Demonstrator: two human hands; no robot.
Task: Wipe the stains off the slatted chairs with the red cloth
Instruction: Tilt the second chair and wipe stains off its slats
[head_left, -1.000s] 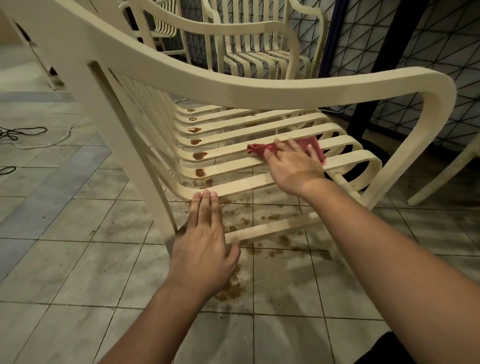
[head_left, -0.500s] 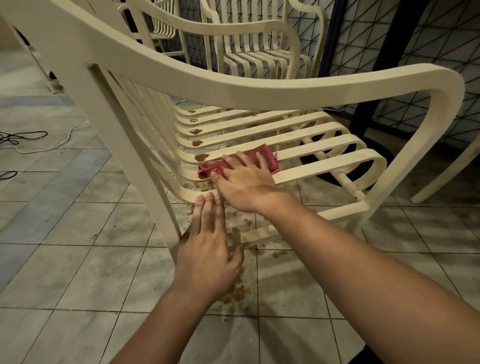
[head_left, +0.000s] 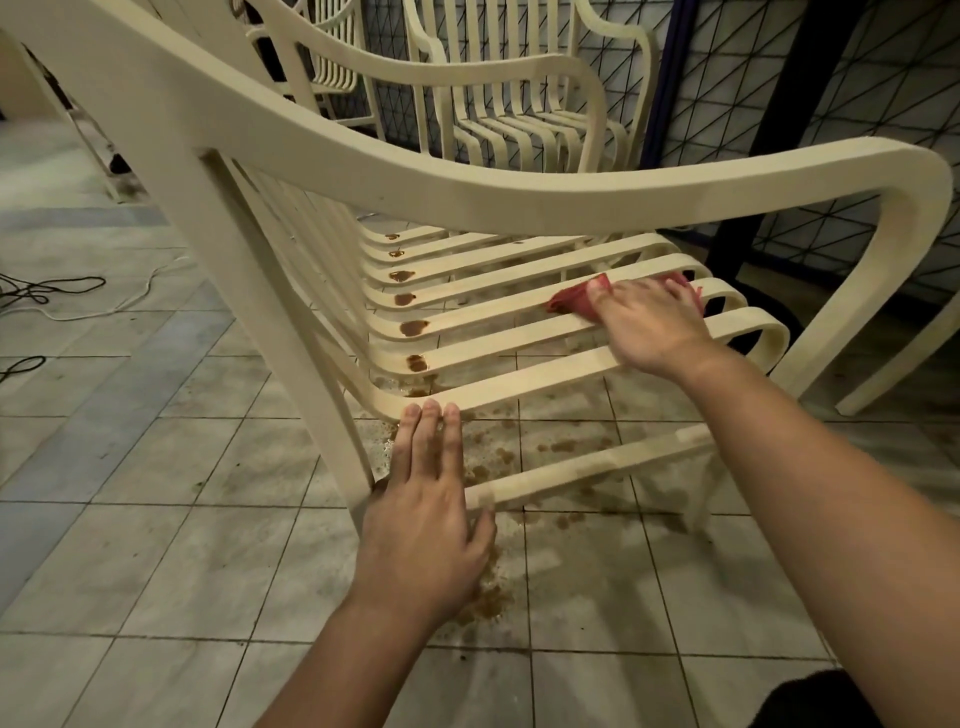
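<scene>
**Hand positions.** The right hand (head_left: 649, 327) lies flat on the red cloth (head_left: 569, 301), fingers extended and spread, pressing it onto the seat slats (head_left: 493, 317) near their curled front ends. The left hand (head_left: 426, 519) holds nothing. Its fingers are straight and together, the tips touch the nearest slat, and the palm lies over the lower side rail (head_left: 597, 462), apparently bracing the slatted chair (head_left: 519, 192).

**Work area.** The brown stains (head_left: 413, 328) sit in a row, one per slat, at the rear bend by the backrest, well apart from the cloth. The wiping looks far from finished.

**Procedure (recommended).**
- Run the cloth along one slat at a time, from the front toward the rear bend. Crossing the gaps will likely snag the fabric.
- Keep the palm flat and the pressure even. A bunched cloth leaves streaks.
- Turn to a clean face of the cloth before each stain, as the marks look wet and may smear.
- Keep the left hand bracing the frame, since a light plastic chair tends to slide on tile.

**Surroundings.** Brown spatter (head_left: 488, 603) marks the tiled floor (head_left: 156, 545) under the seat. More slatted chairs (head_left: 519, 119) stand behind, and cables (head_left: 47, 291) lie at far left.
</scene>
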